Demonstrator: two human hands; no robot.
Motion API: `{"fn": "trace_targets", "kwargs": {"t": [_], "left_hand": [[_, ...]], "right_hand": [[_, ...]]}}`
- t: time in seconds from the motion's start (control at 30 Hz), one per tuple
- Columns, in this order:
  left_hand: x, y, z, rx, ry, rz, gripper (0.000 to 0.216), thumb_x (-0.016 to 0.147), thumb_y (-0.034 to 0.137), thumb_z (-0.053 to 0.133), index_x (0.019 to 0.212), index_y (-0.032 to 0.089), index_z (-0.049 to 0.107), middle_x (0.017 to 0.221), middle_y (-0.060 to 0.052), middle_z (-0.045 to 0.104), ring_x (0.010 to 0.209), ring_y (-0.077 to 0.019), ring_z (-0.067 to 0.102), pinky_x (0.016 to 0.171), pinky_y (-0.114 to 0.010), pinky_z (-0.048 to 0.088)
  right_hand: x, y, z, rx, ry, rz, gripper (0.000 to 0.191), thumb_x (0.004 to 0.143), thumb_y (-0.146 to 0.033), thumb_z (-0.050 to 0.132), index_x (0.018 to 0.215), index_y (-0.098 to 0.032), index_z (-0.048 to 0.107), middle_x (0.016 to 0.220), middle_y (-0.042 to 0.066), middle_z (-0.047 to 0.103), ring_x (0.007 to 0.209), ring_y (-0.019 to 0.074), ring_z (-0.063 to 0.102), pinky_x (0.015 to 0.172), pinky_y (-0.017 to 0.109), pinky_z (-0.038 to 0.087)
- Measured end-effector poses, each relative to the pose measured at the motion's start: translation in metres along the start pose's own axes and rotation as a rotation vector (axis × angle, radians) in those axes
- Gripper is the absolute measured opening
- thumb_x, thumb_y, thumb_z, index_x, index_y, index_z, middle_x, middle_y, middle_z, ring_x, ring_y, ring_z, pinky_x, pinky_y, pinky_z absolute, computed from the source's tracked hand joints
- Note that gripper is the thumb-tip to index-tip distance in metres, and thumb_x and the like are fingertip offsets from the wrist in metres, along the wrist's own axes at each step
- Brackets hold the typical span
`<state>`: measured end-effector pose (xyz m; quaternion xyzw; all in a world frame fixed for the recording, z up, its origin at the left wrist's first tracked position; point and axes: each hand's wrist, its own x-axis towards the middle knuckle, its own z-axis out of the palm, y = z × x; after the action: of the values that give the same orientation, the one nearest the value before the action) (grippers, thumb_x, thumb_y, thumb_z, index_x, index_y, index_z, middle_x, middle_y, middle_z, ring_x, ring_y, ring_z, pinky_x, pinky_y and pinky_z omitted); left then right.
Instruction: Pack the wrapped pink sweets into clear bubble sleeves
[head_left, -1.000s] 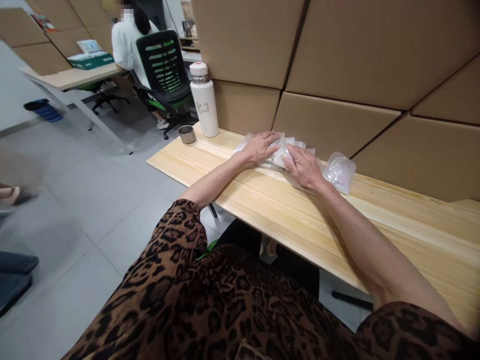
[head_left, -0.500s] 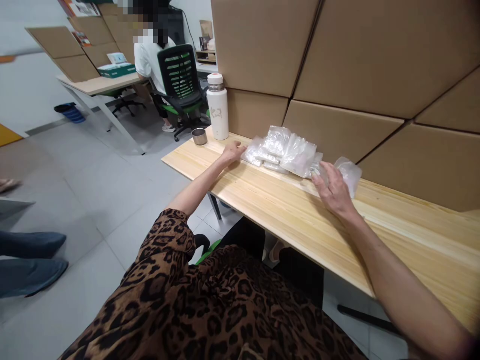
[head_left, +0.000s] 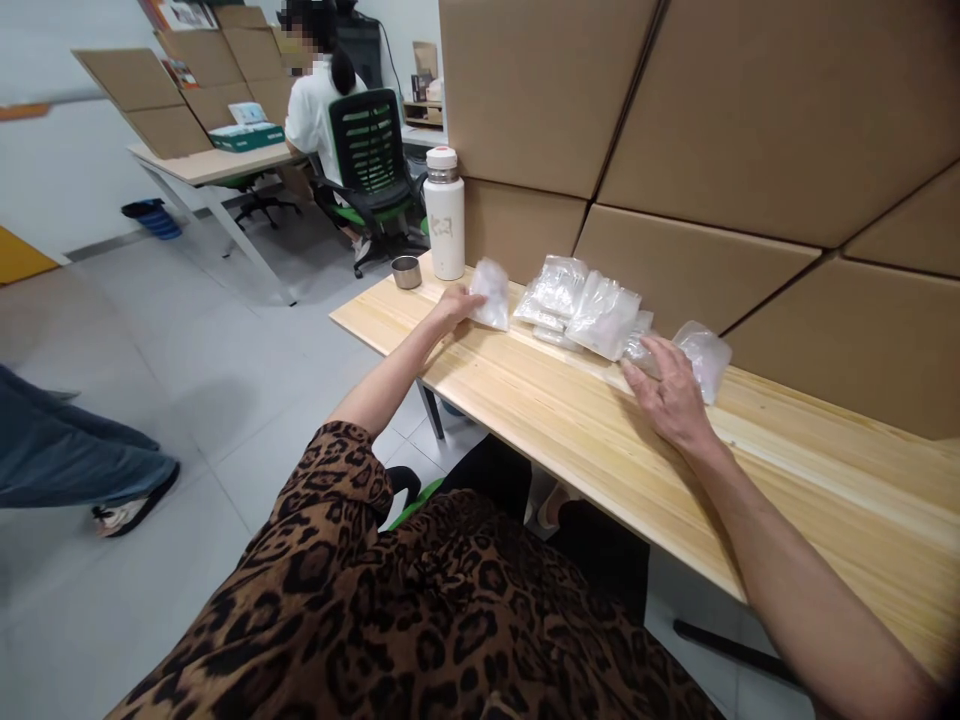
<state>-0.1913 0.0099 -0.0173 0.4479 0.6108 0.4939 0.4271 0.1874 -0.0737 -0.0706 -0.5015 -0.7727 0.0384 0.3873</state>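
My left hand (head_left: 456, 303) pinches a small clear plastic bag (head_left: 491, 293) and holds it just above the wooden table (head_left: 570, 430), left of a pile of clear plastic bags (head_left: 581, 305). My right hand (head_left: 667, 392) lies flat with fingers spread on the table, its fingertips touching a crumpled clear bag (head_left: 701, 355) at the right end of the pile. The pile rests against the cardboard wall (head_left: 675, 120).
A white thermos bottle (head_left: 445, 213) and a small metal cup (head_left: 406, 271) stand at the table's far left corner. A seated person in white (head_left: 319, 95) occupies a green-black chair (head_left: 371, 160) by another desk. Someone's leg in jeans (head_left: 67, 460) crosses the floor at left.
My left hand has picked one small bag from the left end of the pile and drawn it away to the left. My right hand slid right to the crumpled bag. The passer-by's leg moved.
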Motion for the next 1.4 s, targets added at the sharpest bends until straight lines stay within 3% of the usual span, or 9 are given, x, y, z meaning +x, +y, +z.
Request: {"fn": "trace_targets", "kwargs": {"t": [0.2, 0.4, 0.57, 0.73, 0.83, 0.97, 1.1, 1.27, 1.4], "left_hand": [[-0.07, -0.004, -0.006, -0.167, 0.036, 0.065, 0.017, 0.096, 0.035, 0.063, 0.096, 0.021, 0.055, 0.088, 0.0, 0.067, 0.077, -0.0136, 0.065, 0.078, -0.033, 0.061], [-0.149, -0.024, 0.051, 0.033, -0.067, 0.318, 0.034, 0.097, 0.056, 0.066, 0.096, 0.027, 0.047, 0.095, 0.0, 0.065, 0.095, -0.0179, 0.069, 0.09, -0.032, 0.06], [-0.19, -0.028, 0.089, 0.065, -0.299, 0.431, 0.035, 0.094, 0.055, 0.068, 0.106, 0.029, 0.049, 0.113, -0.006, 0.07, 0.113, -0.0253, 0.072, 0.102, -0.042, 0.059], [-0.207, -0.025, 0.107, -0.038, -0.4, 0.374, 0.041, 0.088, 0.051, 0.076, 0.11, 0.029, 0.051, 0.129, -0.008, 0.069, 0.125, -0.029, 0.068, 0.107, -0.048, 0.057], [-0.21, -0.024, 0.119, -0.297, -0.409, 0.32, 0.049, 0.086, 0.057, 0.08, 0.113, 0.027, 0.052, 0.135, -0.009, 0.067, 0.133, -0.0276, 0.064, 0.114, -0.047, 0.052], [-0.206, -0.021, 0.134, -0.626, -0.34, 0.162, 0.068, 0.078, 0.06, 0.089, 0.123, 0.024, 0.053, 0.128, -0.009, 0.067, 0.125, -0.0241, 0.065, 0.111, -0.043, 0.051], [-0.202, -0.016, 0.142, -0.661, -0.398, 0.12, 0.059, 0.078, 0.058, 0.089, 0.115, 0.02, 0.064, 0.114, -0.008, 0.074, 0.113, -0.0223, 0.067, 0.105, -0.039, 0.052], [-0.208, -0.014, 0.148, -0.664, -0.354, 0.136, 0.052, 0.08, 0.055, 0.089, 0.11, 0.023, 0.062, 0.109, -0.005, 0.073, 0.108, -0.0189, 0.067, 0.101, -0.035, 0.052], [-0.215, -0.015, 0.155, -0.634, -0.34, 0.143, 0.059, 0.078, 0.057, 0.09, 0.113, 0.024, 0.057, 0.114, -0.005, 0.07, 0.108, -0.0184, 0.067, 0.102, -0.035, 0.053]], "right_hand": [[0.001, -0.054, -0.005, 0.138, 0.014, -0.07, 0.05, 0.105, -0.062, 0.049, 0.135, -0.027, 0.068, 0.139, 0.015, 0.07, 0.134, 0.0363, 0.065, 0.114, 0.065, 0.052], [-0.01, -0.125, 0.004, 0.435, -0.115, 0.123, 0.058, 0.099, -0.072, 0.057, 0.135, -0.029, 0.068, 0.132, 0.012, 0.072, 0.107, 0.0296, 0.073, 0.086, 0.049, 0.066], [-0.023, -0.119, 0.01, 0.52, -0.082, 0.278, 0.068, 0.093, -0.076, 0.063, 0.141, -0.028, 0.061, 0.141, 0.014, 0.068, 0.111, 0.0301, 0.072, 0.078, 0.044, 0.065], [-0.033, -0.105, 0.0, 0.562, 0.004, 0.307, 0.063, 0.094, -0.073, 0.062, 0.136, -0.025, 0.063, 0.136, 0.014, 0.071, 0.115, 0.0314, 0.072, 0.091, 0.05, 0.064], [-0.037, -0.106, -0.008, 0.621, 0.05, 0.311, 0.06, 0.094, -0.072, 0.064, 0.131, -0.024, 0.065, 0.134, 0.013, 0.073, 0.117, 0.0298, 0.072, 0.099, 0.05, 0.061], [-0.042, -0.107, -0.011, 0.682, 0.081, 0.334, 0.057, 0.086, -0.072, 0.076, 0.116, -0.025, 0.066, 0.124, 0.01, 0.074, 0.107, 0.026, 0.074, 0.092, 0.045, 0.063], [-0.045, -0.107, -0.012, 0.724, 0.108, 0.336, 0.051, 0.082, -0.072, 0.08, 0.096, -0.025, 0.066, 0.127, 0.01, 0.073, 0.105, 0.0242, 0.074, 0.087, 0.041, 0.064], [-0.049, -0.104, -0.018, 0.744, 0.103, 0.329, 0.047, 0.087, -0.071, 0.076, 0.098, -0.026, 0.068, 0.133, 0.008, 0.073, 0.115, 0.0249, 0.073, 0.094, 0.041, 0.062], [-0.05, -0.099, -0.024, 0.671, 0.15, 0.321, 0.049, 0.09, -0.073, 0.07, 0.096, -0.025, 0.066, 0.12, 0.007, 0.076, 0.101, 0.0214, 0.073, 0.088, 0.039, 0.061]]}}
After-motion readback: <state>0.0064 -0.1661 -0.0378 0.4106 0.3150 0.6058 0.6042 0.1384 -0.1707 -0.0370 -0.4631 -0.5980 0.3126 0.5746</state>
